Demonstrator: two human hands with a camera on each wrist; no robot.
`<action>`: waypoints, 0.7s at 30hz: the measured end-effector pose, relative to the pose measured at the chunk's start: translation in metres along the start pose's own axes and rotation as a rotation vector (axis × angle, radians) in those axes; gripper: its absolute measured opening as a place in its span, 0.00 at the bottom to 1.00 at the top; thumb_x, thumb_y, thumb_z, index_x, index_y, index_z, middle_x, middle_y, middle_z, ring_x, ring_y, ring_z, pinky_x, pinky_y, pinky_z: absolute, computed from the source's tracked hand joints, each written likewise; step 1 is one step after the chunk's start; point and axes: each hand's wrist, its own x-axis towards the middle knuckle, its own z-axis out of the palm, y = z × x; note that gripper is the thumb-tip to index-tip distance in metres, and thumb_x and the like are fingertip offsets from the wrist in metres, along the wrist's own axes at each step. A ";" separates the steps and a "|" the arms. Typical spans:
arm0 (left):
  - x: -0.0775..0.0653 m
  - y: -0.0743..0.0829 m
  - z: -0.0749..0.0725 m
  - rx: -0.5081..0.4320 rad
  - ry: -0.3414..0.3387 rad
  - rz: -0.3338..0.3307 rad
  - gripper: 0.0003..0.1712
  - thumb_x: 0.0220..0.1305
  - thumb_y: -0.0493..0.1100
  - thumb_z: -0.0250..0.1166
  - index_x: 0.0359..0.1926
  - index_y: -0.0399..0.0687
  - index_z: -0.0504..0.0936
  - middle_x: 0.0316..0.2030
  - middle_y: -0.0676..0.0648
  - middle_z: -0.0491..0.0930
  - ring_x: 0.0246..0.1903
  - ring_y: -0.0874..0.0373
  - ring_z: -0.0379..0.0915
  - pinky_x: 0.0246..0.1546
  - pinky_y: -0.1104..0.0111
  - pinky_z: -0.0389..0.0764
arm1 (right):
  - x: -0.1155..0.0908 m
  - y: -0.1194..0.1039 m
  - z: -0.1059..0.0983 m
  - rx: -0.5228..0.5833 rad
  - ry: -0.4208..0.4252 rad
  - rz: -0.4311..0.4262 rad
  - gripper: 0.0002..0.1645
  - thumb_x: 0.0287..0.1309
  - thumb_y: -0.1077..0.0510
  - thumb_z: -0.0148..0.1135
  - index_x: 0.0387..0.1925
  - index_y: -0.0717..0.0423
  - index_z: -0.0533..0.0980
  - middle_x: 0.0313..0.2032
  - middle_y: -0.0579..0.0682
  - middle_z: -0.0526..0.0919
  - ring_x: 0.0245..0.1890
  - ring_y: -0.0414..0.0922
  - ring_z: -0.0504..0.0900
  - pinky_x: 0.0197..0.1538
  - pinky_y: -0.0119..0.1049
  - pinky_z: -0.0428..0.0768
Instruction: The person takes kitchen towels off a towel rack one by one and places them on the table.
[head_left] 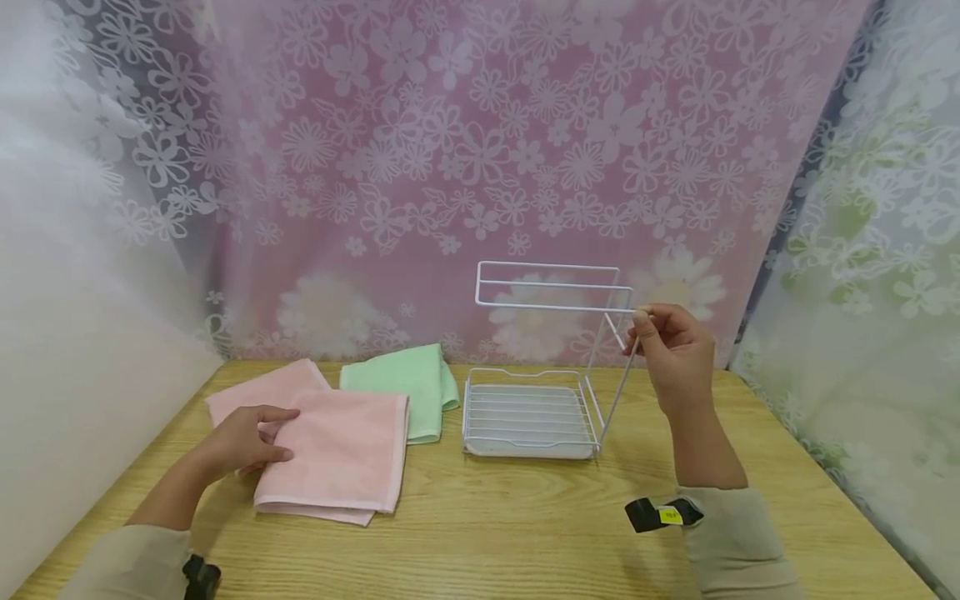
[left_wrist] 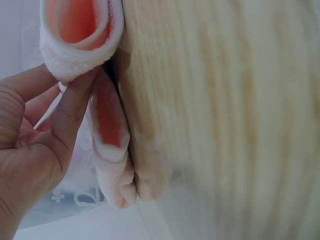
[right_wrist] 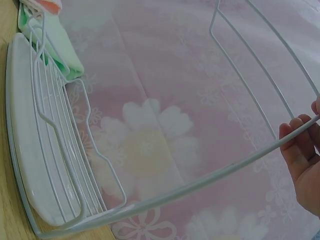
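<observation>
My left hand [head_left: 243, 437] pinches the left edge of a folded pink towel [head_left: 337, 450]. This towel overlaps a second folded pink towel [head_left: 270, 387] behind it. In the left wrist view, the thumb and fingers hold the rounded fold [left_wrist: 75, 62], while another folded layer [left_wrist: 110, 125] lies close to the wood. My right hand [head_left: 681, 358] grips the upper right corner of a white wire rack [head_left: 555, 307] between thumb and fingers. The rack stands upright, with a slatted base over a white tray [head_left: 525, 451]. In the right wrist view, fingers curl at the side wire [right_wrist: 200, 180].
A folded green towel [head_left: 405, 383] lies between the pink towels and the rack, partly behind the front pink one. A wooden table [head_left: 480, 533] carries everything. Flower-patterned curtains [head_left: 465, 167] hang behind it and at the right; a pale sheet [head_left: 97, 317] borders the left.
</observation>
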 end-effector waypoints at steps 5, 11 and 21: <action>0.000 0.000 -0.002 -0.009 0.000 0.001 0.40 0.52 0.37 0.75 0.66 0.35 0.70 0.10 0.49 0.66 0.08 0.61 0.54 0.11 0.68 0.67 | -0.002 0.002 -0.001 0.042 -0.003 -0.001 0.10 0.63 0.71 0.59 0.43 0.77 0.78 0.26 0.55 0.81 0.23 0.46 0.81 0.31 0.32 0.83; -0.004 -0.002 -0.003 0.018 0.028 0.012 0.42 0.49 0.40 0.78 0.65 0.37 0.72 0.47 0.31 0.80 0.36 0.51 0.81 0.28 0.66 0.78 | -0.008 0.004 -0.003 0.037 0.021 0.031 0.13 0.61 0.73 0.60 0.48 0.76 0.78 0.29 0.53 0.83 0.24 0.44 0.82 0.34 0.31 0.83; -0.009 -0.004 -0.007 -0.053 0.018 -0.017 0.41 0.48 0.40 0.78 0.64 0.38 0.74 0.54 0.30 0.76 0.46 0.46 0.80 0.34 0.64 0.80 | -0.014 0.001 -0.008 -0.046 0.095 0.134 0.10 0.57 0.73 0.64 0.41 0.76 0.79 0.34 0.50 0.84 0.30 0.42 0.83 0.35 0.31 0.83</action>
